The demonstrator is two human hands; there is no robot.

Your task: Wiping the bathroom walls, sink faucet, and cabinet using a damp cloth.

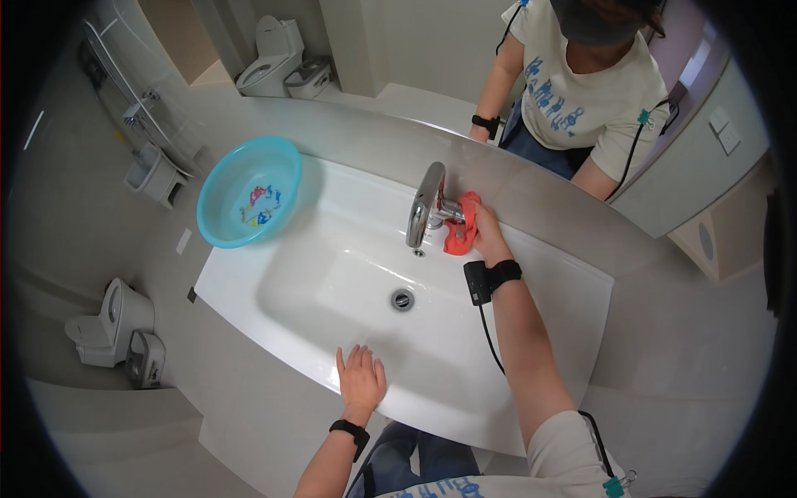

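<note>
My right hand (490,231) holds a red cloth (459,239) against the side handle of a chrome faucet (426,205) at the back of a white washbasin (336,261). The cloth wraps partly around the handle; some of my right fingers are hidden behind it. My left hand (362,380) rests on the basin's front rim with its fingers apart and nothing in it. Between the hands lies the metal drain (403,300) in the basin's floor. A light blue plastic washbowl (249,193) with printed cartoon figures stands on the basin's left back corner.
A mirror (429,81) rises behind the basin and reflects a person, a toilet and a bin. At the left are a toilet (121,324), a grey and white bin (147,361) and a shower rail (124,93). A black cable hangs from the device on my right wrist.
</note>
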